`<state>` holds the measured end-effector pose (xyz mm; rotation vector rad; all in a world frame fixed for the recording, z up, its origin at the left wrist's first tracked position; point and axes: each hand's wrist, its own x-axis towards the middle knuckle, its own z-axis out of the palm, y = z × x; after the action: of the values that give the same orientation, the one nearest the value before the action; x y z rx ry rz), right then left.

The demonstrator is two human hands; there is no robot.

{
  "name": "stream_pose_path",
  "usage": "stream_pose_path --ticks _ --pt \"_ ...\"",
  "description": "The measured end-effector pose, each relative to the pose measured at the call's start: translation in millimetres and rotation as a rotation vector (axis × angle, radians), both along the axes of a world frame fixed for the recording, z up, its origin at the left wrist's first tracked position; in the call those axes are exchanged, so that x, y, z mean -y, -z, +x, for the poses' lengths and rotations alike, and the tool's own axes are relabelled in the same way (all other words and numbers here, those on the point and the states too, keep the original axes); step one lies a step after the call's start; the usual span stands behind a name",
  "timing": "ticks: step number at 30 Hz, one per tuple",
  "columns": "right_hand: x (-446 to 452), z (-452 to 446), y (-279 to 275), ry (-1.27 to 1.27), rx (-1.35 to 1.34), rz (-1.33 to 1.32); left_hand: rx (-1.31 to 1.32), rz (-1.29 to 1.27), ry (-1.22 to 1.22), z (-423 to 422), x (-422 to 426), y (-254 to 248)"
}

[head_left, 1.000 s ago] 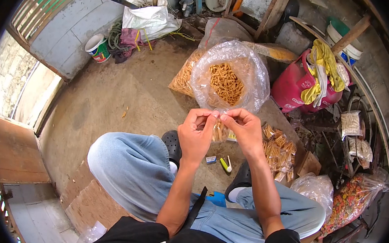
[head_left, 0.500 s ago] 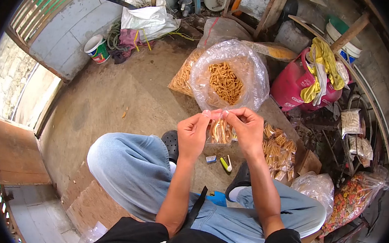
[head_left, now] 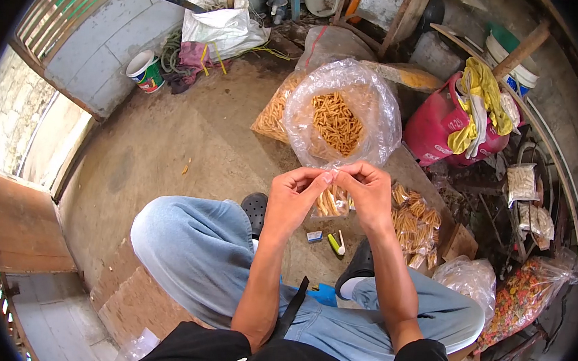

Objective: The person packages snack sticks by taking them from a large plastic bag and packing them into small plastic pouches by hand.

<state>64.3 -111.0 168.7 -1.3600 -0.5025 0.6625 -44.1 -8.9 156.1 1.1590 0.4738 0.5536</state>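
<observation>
A small clear plastic bag of snack sticks [head_left: 331, 203] hangs between my hands, above the floor. My left hand [head_left: 292, 198] pinches the bag's top edge between thumb and finger. My right hand [head_left: 367, 195] grips the same edge, its thumb and fingertips meeting the left ones. Fingers partly cover the bag's upper part. Just beyond my hands stands a big open plastic sack [head_left: 381, 113] with loose snack sticks [head_left: 336, 124] inside. Below the hands, a green stapler [head_left: 335, 244] and a small blue-and-white box [head_left: 314, 236] lie on the floor.
Filled snack packets [head_left: 415, 228] lie in a pile right of my right hand. A pink drum [head_left: 436, 121] draped with yellow cloth [head_left: 476, 93] stands at the right. Further left are a paint bucket [head_left: 147, 71] and a white sack [head_left: 223, 29]. Black clogs [head_left: 254, 213] are on my feet.
My hands have come together at the top of the small bag. The left hand moved right, and the fingertips now touch where a stretch of the bag's edge showed between them.
</observation>
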Motion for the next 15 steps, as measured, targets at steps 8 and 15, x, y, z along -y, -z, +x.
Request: stream_pose_path --ticks 8,15 --pt "12 29 9 -0.226 -0.410 -0.137 -0.040 0.041 0.176 -7 -5 1" --pt "13 23 4 -0.194 -0.424 -0.187 -0.123 0.185 0.257 -11 -10 -5"
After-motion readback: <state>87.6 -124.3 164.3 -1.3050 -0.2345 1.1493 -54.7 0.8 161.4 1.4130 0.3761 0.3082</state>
